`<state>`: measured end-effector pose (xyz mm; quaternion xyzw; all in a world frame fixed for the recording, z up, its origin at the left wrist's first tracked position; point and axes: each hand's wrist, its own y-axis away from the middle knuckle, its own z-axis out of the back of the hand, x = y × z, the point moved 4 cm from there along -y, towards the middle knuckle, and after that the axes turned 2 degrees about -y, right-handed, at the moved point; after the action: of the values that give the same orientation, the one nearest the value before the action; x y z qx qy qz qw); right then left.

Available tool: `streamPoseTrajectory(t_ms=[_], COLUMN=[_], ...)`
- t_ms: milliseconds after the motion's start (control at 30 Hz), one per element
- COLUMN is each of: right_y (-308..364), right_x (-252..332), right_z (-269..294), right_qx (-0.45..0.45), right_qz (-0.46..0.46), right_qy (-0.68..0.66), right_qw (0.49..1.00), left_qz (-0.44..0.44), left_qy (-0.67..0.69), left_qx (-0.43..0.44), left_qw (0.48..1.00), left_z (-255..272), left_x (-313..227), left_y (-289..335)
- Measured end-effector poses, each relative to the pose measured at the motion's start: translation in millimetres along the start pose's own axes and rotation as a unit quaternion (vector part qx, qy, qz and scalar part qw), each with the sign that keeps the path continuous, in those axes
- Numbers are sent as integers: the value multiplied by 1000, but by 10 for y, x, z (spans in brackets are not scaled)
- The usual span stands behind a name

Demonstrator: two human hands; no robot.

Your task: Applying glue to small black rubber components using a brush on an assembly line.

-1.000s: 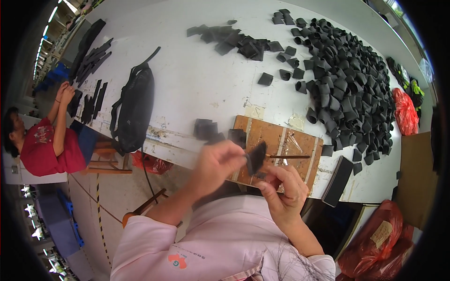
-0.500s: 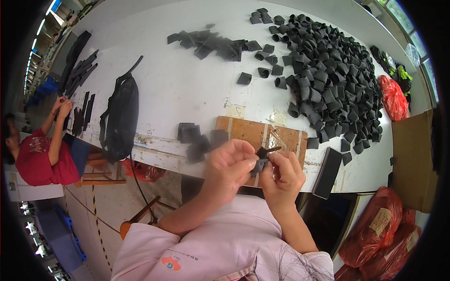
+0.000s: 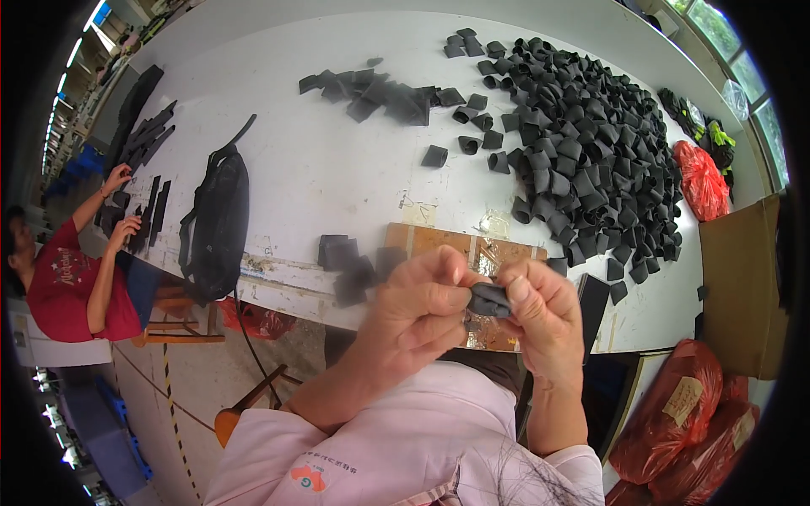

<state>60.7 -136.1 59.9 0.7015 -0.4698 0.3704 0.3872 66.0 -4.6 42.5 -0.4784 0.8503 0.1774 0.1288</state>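
Between my two hands, above the table's front edge, is a small dark grey fabric piece (image 3: 490,300). My left hand (image 3: 422,304) pinches its left end with thumb and fingers. On the other end, my right hand (image 3: 544,308) grips with the thumb pressed on top. The piece looks folded or rolled; my fingers hide part of it. Below the hands lies a brown board (image 3: 447,239) with strips of clear tape. Flat dark fabric squares (image 3: 344,255) rest left of the board. A large heap of black fabric tubes (image 3: 582,143) covers the table's far right.
Flat dark pieces (image 3: 371,91) lie at the far middle. A black bag (image 3: 221,215) and dark strips (image 3: 159,207) are at left, by a co-worker in a red shirt (image 3: 80,291). A black flat case (image 3: 593,308), cardboard box (image 3: 742,287) and red bags (image 3: 675,413) stand right.
Both hands have turned and risen slightly, and the right moved rightward. A dark thin end that stuck up between the fingers no longer shows. The co-worker's hands have moved apart.
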Motion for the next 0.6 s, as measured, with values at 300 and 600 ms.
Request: streamPoseTrajectory(t_ms=[300,600], right_y=[-216,-252], right_x=[-251,-333], right_z=[125,199], right_qx=[48,73], right_qz=[2,9], right_qy=[33,83], right_qw=[998,994], left_qz=[28,-18], left_qy=[30,-106], left_qx=[50,-26], left_qw=[998,994], left_z=[266,141], left_x=[111,79], left_y=[-30,8])
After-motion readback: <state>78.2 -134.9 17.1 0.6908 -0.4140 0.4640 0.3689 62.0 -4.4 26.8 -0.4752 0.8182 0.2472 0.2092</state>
